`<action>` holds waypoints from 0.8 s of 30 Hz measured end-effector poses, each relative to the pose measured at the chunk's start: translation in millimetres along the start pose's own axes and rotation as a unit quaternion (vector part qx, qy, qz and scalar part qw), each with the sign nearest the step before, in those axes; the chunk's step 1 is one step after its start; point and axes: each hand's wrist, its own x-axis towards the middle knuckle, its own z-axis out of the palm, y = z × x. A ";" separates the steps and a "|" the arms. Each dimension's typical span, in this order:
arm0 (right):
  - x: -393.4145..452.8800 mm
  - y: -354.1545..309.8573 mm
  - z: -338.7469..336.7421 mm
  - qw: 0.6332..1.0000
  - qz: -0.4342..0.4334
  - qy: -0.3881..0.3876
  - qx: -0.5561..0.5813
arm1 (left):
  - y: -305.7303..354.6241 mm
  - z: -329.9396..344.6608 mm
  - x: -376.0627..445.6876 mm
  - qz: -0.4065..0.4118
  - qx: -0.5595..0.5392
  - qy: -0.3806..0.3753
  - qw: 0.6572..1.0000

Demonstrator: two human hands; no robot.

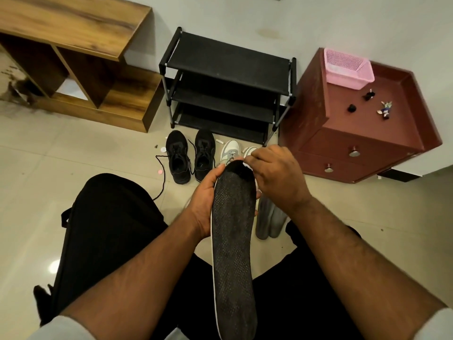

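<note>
Your left hand [204,200] grips the dark insole [232,241] by its edge, above your lap, toe end away from you. Your right hand [274,175] pinches a small white scrap [246,164] at that toe. You seem to be wiping; next, work down towards the heel.

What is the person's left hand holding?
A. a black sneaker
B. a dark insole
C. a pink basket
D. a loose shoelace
B: the left hand grips the dark insole by its side edge, with the right hand at its toe end, while the black sneakers stand apart beyond it.
</note>
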 end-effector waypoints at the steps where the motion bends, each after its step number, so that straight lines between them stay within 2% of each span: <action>1: -0.3 -1.6 -1.9 1.000 -0.007 0.002 -0.002 | -1.7 2.2 -0.5 -0.006 0.002 -0.001 1.000; 10: -9.0 2.7 -7.8 0.999 -0.033 -0.008 0.009 | 6.8 12.6 -5.0 0.023 -0.004 0.010 1.000; 15: 9.0 0.7 -10.0 0.999 0.002 -0.039 0.018 | 1.2 16.9 -8.3 0.004 0.015 0.034 0.999; 20: -5.2 -6.8 -7.7 0.998 -0.013 -0.050 0.032 | 12.1 8.5 -6.0 0.064 0.015 0.049 0.997; 24: -13.3 -8.7 -11.8 0.998 -0.015 -0.053 0.029 | 9.3 8.6 -2.4 0.067 0.026 0.041 0.997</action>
